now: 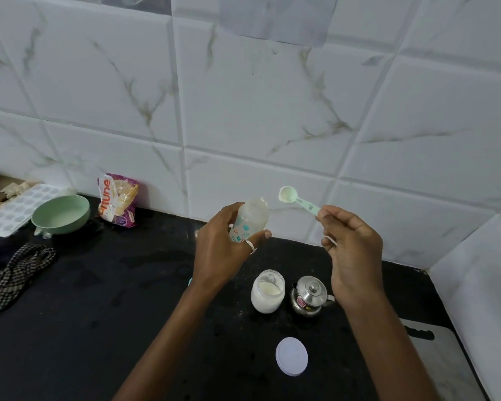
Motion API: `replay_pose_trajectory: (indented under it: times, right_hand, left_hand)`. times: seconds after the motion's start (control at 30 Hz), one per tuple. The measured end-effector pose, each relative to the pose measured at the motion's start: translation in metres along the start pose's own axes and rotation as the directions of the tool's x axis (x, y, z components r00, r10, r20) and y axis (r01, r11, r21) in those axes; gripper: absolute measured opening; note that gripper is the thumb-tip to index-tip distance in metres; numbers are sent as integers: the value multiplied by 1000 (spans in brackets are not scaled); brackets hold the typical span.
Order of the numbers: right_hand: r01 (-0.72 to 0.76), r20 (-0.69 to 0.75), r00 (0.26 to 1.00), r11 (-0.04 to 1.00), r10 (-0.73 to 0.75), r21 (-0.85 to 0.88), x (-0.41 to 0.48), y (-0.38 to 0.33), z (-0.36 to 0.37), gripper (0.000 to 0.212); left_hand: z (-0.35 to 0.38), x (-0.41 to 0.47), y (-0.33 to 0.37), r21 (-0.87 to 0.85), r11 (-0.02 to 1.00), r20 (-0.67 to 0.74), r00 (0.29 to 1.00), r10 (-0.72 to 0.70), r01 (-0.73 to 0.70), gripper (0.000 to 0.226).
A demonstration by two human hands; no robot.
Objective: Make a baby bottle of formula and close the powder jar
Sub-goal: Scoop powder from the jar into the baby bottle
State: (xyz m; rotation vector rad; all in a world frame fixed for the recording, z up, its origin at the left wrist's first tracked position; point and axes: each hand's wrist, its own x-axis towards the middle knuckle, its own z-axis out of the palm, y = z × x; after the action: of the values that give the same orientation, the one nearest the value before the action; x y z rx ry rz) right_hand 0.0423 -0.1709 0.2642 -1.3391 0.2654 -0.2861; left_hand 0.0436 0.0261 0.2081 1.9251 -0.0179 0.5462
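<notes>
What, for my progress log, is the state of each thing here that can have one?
Baby bottle: uncapped, tilted, gripped by the left hand.
Scoop: handle pinched by the right hand, bowl beside the bottle's mouth.
Powder jar: open, upright, powder inside.
Jar lid: off, flat on the counter.
Steel pot: lid on, upright.

Shiny steel pot (309,296), glossy tiles (243,96)

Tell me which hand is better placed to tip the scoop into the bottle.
Probably the right hand: it pinches the scoop handle, bowl beside the bottle mouth; the left hand grips the bottle.
</notes>
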Motion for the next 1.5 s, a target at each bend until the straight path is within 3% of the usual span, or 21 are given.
replay_pose_trajectory:
  times: [0.33,0.5,0.63,0.73,0.83,1.07,1.3,1.5]
  right_hand:
    - [-178,-91,982,977,168,-121,10,68,-29,13]
    - [-164,-138,983,917,121,-365,10,106,-39,13]
    - [35,-13,998,718,-61,-695,17,128,-36,14]
    - [171,143,985,508,-95,-844,27,144,-26,14]
    - [239,242,970,313,-32,-919,37,160,-15,19]
    - [284,285,938,33,197,-958,50,195,2,24]
    - [296,297,934,36,198,-955,60,202,-3,31]
    - [340,356,928,141,107,-930,59,200,-8,28]
  left_hand:
    - [9,-23,-29,-10,993,69,990,-119,120,61]
    - [13,-37,-48,-31,973,116,968,-224,229,60]
    - [14,-43,-63,-18,960,123,953,-275,280,59]
    - [14,-44,-74,-18,952,129,945,-300,304,58]
    - [14,-46,-84,-13,947,136,939,-316,321,58]
    - [18,-54,-108,-28,936,175,923,-342,352,61]
    - [19,-55,-118,-14,933,211,913,-349,360,61]
    - [24,-51,-119,-14,936,228,913,-339,351,63]
